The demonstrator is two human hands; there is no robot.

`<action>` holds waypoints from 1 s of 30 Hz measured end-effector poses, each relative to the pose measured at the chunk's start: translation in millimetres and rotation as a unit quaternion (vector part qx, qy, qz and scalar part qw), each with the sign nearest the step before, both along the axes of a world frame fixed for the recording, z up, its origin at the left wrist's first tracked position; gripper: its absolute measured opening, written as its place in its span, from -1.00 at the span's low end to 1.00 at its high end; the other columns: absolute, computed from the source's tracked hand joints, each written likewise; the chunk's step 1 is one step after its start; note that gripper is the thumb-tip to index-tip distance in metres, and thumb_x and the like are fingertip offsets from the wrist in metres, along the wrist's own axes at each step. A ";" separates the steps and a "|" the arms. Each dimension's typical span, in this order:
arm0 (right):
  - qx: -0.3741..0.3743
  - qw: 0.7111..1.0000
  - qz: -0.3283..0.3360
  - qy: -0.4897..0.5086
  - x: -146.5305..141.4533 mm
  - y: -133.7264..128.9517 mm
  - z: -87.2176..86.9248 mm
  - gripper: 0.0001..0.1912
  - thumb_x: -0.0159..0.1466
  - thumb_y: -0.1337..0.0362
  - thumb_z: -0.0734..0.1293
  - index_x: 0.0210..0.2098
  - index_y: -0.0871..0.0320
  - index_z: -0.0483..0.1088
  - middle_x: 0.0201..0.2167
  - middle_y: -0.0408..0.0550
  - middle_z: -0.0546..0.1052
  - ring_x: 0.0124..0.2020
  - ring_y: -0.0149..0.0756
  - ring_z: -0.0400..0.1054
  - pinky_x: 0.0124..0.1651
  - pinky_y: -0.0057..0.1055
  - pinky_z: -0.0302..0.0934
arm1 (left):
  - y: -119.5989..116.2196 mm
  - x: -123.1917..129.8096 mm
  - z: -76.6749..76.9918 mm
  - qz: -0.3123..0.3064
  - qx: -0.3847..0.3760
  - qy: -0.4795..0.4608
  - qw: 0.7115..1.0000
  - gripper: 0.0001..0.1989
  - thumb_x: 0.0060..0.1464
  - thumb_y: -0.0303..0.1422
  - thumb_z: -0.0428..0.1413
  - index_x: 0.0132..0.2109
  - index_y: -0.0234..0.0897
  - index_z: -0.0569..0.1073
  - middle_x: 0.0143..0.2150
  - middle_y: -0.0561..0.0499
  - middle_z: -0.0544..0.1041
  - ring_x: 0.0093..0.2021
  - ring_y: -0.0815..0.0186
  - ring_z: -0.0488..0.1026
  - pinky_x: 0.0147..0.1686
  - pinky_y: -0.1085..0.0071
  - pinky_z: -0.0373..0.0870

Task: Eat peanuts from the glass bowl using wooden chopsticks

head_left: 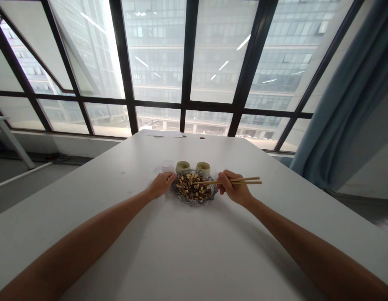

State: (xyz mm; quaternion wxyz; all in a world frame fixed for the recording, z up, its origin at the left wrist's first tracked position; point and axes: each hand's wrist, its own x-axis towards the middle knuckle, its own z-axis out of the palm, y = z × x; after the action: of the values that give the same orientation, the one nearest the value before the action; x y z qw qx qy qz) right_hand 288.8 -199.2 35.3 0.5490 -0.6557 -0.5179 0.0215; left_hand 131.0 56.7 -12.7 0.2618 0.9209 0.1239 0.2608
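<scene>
A clear glass bowl (196,203) with a wavy rim stands on the table, filled with a mix of dark seeds and pale nuts (194,186). At its left edge, my left hand (162,184) grips the rim with closed fingers. My right hand (234,189), right of the bowl, is closed around a pair of wooden chopsticks (248,181). Their tips reach in among the seeds and nuts; whether they pinch a piece is too small to tell. Just behind the bowl are two pale green cups, a left cup (182,166) and a right cup (203,167).
A small clear plastic container (168,165) sits behind my left hand. White sheets of paper (162,133) lie at the far end of the white table (194,251). Beyond are large windows (159,50), with a blue curtain (338,104) on the right.
</scene>
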 end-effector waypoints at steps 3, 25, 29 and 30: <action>0.039 0.995 -0.026 0.093 4.9 4.5 -2.4 -0.46 0.26 -0.22 0.24 -0.49 0.14 0.35 -0.69 -0.11 0.47 -0.75 -0.41 0.29 -0.71 -0.50 0.14 | 0.5 0.2 -0.7 0.000 0.001 -0.002 1.000 -0.55 0.23 -0.03 -0.23 -0.50 -0.22 0.18 -0.53 0.07 0.29 -0.43 0.32 0.25 -0.37 0.38 0.11; 0.138 0.957 -0.070 0.244 36.7 10.8 -15.7 -0.43 0.13 -0.26 0.35 -0.53 0.17 0.37 -0.73 -0.08 0.46 -0.80 -0.43 0.24 -0.77 -0.51 0.12 | 0.5 -1.2 -1.1 0.004 0.014 -0.017 1.000 -0.55 0.26 -0.08 -0.20 -0.51 -0.23 0.23 -0.52 0.04 0.37 -0.43 0.32 0.30 -0.36 0.37 0.18; 0.143 0.952 -0.074 0.260 39.5 11.5 -16.7 -0.41 0.12 -0.28 0.34 -0.52 0.18 0.37 -0.73 -0.08 0.46 -0.80 -0.43 0.25 -0.77 -0.51 0.13 | 1.5 -1.0 -1.5 0.008 0.018 -0.006 1.000 -0.55 0.27 -0.09 -0.21 -0.50 -0.23 0.24 -0.52 0.04 0.37 -0.42 0.32 0.30 -0.37 0.38 0.19; 0.145 0.951 -0.075 0.264 40.1 11.8 -16.9 -0.40 0.11 -0.29 0.34 -0.52 0.18 0.37 -0.73 -0.08 0.46 -0.80 -0.43 0.25 -0.77 -0.51 0.12 | 1.5 -1.2 -1.2 0.008 0.019 -0.004 1.000 -0.54 0.27 -0.09 -0.21 -0.50 -0.23 0.24 -0.52 0.04 0.37 -0.42 0.32 0.30 -0.36 0.38 0.19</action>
State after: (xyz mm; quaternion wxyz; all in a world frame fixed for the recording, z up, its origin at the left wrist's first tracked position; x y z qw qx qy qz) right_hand 328.9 -187.4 18.4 0.7554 -0.5766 -0.3016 0.0772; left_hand 129.8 58.1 -14.0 0.2421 0.9237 0.1254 0.2691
